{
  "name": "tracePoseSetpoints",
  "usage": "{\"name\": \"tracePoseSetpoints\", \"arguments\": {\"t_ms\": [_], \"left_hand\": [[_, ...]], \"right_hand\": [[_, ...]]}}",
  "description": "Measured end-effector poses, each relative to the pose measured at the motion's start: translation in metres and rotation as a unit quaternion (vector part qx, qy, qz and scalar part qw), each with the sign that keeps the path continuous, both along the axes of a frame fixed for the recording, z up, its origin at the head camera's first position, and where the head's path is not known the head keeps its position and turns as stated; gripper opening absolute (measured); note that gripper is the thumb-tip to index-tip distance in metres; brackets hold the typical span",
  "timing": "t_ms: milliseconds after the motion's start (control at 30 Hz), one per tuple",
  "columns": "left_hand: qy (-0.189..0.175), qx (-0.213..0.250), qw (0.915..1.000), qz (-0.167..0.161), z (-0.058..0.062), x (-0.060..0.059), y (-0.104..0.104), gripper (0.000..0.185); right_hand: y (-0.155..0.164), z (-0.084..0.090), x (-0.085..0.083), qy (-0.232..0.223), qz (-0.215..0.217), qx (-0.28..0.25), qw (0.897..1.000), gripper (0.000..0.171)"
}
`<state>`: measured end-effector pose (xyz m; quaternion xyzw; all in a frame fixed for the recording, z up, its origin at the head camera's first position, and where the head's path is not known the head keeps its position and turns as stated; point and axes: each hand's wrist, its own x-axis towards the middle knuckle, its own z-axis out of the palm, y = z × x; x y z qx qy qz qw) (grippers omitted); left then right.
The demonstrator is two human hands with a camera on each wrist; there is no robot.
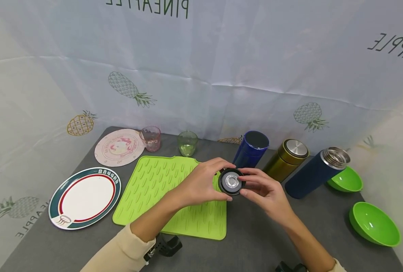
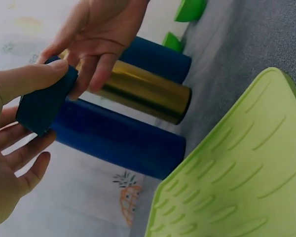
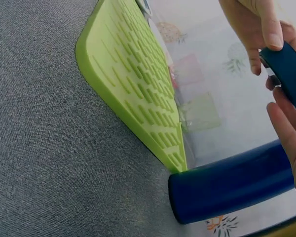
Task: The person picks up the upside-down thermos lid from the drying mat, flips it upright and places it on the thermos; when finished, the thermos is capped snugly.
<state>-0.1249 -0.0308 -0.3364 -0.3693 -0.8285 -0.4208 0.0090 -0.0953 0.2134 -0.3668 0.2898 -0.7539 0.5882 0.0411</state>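
Observation:
A dark blue bottle lid is held above the table, its black inside and metallic centre facing up in the head view. My left hand grips it from the left, fingers and thumb around its rim. On the other side, my right hand holds the lid's right edge, with a fingertip at its centre. Seen from the left wrist, the lid shows its smooth side between both hands. A dark navy flask with a bare steel mouth stands to the right of the hands.
Behind the hands stand a blue flask and a gold flask. Two green bowls lie far right. Left are a lime drying mat, a rimmed plate, a pink round mat, and pink and green glasses.

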Motion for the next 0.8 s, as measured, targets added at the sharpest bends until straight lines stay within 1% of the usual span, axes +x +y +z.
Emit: {"name": "tracePoseSetpoints", "arguments": {"t_ms": [133, 233, 333, 467, 533, 600, 700, 800], "left_hand": [[-0.002, -0.004, 1.0000, -0.002, -0.001, 0.000, 0.001, 0.072], [-0.017, -0.002, 0.9998, -0.008, -0.002, -0.001, 0.000, 0.072], [-0.060, 0.016, 0.9980, -0.015, -0.002, -0.003, -0.002, 0.065], [-0.126, 0.045, 0.9908, -0.019, -0.002, -0.007, -0.002, 0.049], [-0.148, 0.050, 0.9875, -0.017, -0.003, -0.008, -0.002, 0.043], [-0.162, 0.051, 0.9854, -0.014, -0.004, -0.010, -0.002, 0.041], [-0.169, 0.056, 0.9839, -0.014, -0.005, -0.011, -0.003, 0.039], [-0.161, 0.061, 0.9849, -0.015, -0.005, -0.012, -0.004, 0.039]], "right_hand": [[0.000, -0.001, 0.000, -0.006, -0.008, -0.001, 1.000, 0.034], [0.002, -0.002, 0.000, -0.007, -0.002, -0.010, 1.000, 0.035], [0.003, -0.001, -0.001, -0.003, 0.005, -0.020, 1.000, 0.036], [0.006, 0.001, -0.002, 0.005, 0.011, -0.029, 0.999, 0.037], [0.006, 0.001, -0.002, 0.006, 0.011, -0.030, 0.999, 0.037], [0.006, 0.002, -0.003, 0.005, 0.010, -0.026, 1.000, 0.037], [0.006, 0.002, -0.004, 0.007, 0.008, -0.023, 1.000, 0.035], [0.006, 0.001, -0.005, 0.015, 0.013, -0.031, 0.999, 0.035]]}}
